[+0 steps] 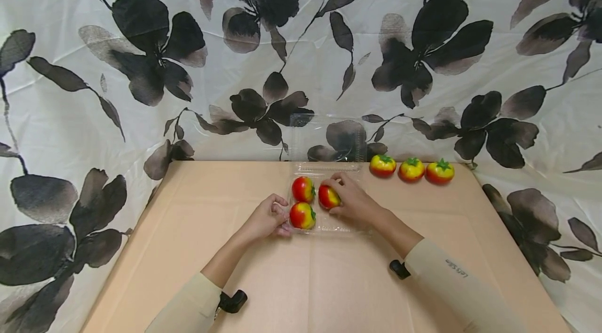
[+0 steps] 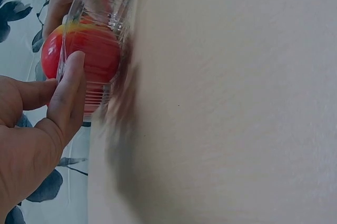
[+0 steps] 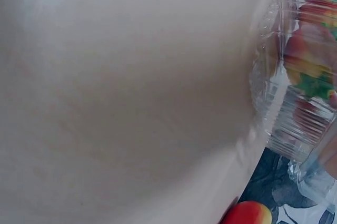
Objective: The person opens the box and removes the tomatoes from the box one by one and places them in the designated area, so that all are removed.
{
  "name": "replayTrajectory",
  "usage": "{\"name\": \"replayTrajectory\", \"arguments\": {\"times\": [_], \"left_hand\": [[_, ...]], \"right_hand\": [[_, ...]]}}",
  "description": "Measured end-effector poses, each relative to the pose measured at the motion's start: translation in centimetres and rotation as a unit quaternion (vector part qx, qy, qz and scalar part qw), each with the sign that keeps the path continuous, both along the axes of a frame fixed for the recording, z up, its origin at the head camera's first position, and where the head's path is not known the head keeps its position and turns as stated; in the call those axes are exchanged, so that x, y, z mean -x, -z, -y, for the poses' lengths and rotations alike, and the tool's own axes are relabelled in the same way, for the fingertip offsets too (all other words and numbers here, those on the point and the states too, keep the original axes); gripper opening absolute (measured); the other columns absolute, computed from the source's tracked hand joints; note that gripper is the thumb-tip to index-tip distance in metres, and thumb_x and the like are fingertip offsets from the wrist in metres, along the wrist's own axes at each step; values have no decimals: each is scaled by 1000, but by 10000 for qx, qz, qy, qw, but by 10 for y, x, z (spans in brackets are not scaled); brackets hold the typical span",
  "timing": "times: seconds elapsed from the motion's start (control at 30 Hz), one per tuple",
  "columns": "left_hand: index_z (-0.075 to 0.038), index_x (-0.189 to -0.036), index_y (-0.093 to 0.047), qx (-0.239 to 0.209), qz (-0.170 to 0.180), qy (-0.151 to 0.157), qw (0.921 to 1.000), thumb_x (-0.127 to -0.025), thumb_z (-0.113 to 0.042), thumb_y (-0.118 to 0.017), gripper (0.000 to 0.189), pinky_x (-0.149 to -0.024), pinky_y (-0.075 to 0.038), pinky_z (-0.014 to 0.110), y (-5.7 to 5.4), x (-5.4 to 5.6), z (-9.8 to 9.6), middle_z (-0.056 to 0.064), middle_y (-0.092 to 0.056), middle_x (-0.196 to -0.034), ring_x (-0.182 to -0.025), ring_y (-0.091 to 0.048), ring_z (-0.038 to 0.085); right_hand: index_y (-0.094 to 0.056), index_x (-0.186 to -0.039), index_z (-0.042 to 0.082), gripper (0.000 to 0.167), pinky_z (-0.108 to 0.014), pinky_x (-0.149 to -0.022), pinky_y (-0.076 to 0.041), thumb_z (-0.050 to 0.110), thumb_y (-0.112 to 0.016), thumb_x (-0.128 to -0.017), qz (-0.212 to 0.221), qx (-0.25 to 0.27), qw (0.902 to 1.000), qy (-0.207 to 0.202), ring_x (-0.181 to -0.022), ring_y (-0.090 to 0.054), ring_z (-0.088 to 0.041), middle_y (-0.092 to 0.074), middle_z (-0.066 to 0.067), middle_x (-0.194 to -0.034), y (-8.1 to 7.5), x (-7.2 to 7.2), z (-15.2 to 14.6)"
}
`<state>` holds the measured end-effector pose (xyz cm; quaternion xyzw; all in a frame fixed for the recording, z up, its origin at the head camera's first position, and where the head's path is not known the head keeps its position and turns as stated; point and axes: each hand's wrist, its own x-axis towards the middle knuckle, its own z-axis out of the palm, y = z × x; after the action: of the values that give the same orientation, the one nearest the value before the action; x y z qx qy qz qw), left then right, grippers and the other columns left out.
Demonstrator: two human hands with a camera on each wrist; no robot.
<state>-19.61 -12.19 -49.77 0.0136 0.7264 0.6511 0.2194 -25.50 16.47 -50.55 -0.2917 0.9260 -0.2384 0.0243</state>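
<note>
A clear plastic clamshell container [image 1: 338,224] lies on the table with its lid [image 1: 329,137] raised at the back. Inside, along the left side, sit two red-and-yellow tomatoes with green leafy tops, a back one [image 1: 303,189] and a front one [image 1: 302,216]. My right hand [image 1: 355,201] holds another tomato [image 1: 328,196] within the container, just right of the back one. At the container's left wall, my left hand [image 1: 270,216] pinches the rim between thumb and fingers; the left wrist view shows the fingertips outside the wall, beside a red tomato [image 2: 89,58].
Three more tomatoes, a left one [image 1: 382,165], a middle one [image 1: 411,170] and a right one [image 1: 439,172], stand in a row at the table's back edge, right of the container. The light tan table [image 1: 188,249] ends at a floral cloth [image 1: 155,50] behind.
</note>
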Motion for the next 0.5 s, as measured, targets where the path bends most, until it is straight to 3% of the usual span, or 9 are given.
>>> {"name": "replayTrajectory", "arguments": {"times": [0.3,0.5], "left_hand": [[5,-129,-43,47,-57,-10,10000,-100,9,-57,32,-72,-66,52,0,-1,0,15,-57,-92,-69,-73,24],[5,-129,-43,70,-63,-25,10000,-100,10,-57,32,-72,-67,52,1,-1,1,15,-56,-91,-69,-73,25]], "right_hand": [[-52,-144,20,72,-45,-100,-60,20,-89,-82,357,30,9993,63,-111,-59,-33,-39,-9,-137,-2,-4,3],[-49,-144,24,72,-47,-105,-58,20,-88,-83,633,77,9980,54,-117,-58,-32,-41,-10,-140,0,-3,3]]}}
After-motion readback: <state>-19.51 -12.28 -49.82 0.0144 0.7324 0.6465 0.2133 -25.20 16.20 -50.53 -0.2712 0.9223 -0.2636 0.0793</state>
